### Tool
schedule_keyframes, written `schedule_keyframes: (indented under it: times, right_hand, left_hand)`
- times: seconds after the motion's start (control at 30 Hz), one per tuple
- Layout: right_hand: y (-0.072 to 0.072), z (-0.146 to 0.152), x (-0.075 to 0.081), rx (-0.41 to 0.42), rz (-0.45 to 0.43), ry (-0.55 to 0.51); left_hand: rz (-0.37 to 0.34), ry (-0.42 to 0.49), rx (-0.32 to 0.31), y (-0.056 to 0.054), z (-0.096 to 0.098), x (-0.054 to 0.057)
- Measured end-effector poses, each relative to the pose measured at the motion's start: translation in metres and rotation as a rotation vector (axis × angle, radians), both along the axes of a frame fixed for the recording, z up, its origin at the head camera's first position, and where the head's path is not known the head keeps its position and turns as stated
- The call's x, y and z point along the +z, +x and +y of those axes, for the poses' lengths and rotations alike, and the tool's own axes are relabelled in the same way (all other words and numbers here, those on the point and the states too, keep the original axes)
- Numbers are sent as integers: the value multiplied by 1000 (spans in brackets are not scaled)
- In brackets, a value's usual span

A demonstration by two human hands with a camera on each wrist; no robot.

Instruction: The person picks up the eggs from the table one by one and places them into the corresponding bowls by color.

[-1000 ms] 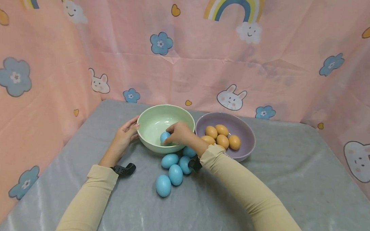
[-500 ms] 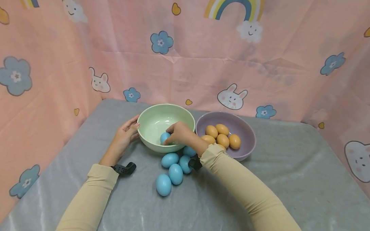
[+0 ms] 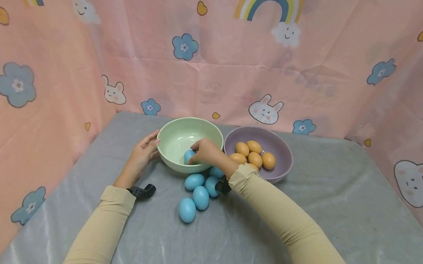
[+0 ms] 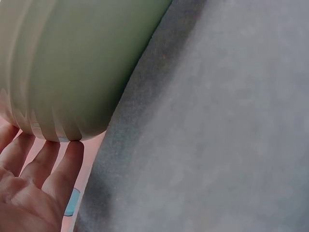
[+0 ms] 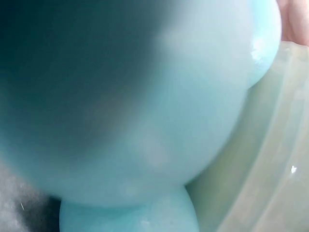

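My right hand (image 3: 208, 152) reaches over the front rim of a pale green bowl (image 3: 170, 138) and pinches a light blue egg (image 3: 188, 156) low inside it. On the bowl's left side rests my left hand (image 3: 140, 154). In the left wrist view its fingers (image 4: 65, 169) lie fairly straight, with the tips against the outer wall of the bowl. Several more blue eggs (image 3: 201, 198) lie grouped on the grey cloth before the bowl, some partly behind the right wrist. One blurred blue egg (image 5: 193, 111) fills most of the right wrist view.
A purple bowl (image 3: 284, 160) with several brown eggs (image 3: 255, 160) stands just right of the green bowl, partly covered by the right forearm. Grey cloth (image 3: 340, 201) covers the table. A pink printed curtain (image 3: 224, 85) hangs behind and at both sides.
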State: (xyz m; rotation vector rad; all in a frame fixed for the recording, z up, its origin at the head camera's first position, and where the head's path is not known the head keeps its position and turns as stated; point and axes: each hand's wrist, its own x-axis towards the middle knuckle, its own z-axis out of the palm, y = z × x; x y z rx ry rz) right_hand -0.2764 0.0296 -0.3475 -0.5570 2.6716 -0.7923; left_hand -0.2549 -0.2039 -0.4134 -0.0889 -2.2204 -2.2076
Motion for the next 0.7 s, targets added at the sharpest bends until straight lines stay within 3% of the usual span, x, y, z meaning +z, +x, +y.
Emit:
schedule_keyframes:
  times: [0.27, 0.47, 0.7]
  right_hand:
    - [2, -2, -1, -20, 17, -76]
    - [8, 8, -1, -131, -50, -363]
    - [37, 33, 4, -194, -37, -580]
  left_hand:
    - [-13, -2, 7, 1, -1, 3]
    - [-15, -5, 7, 0, 0, 3]
    - [-5, -10, 8, 0, 1, 2]
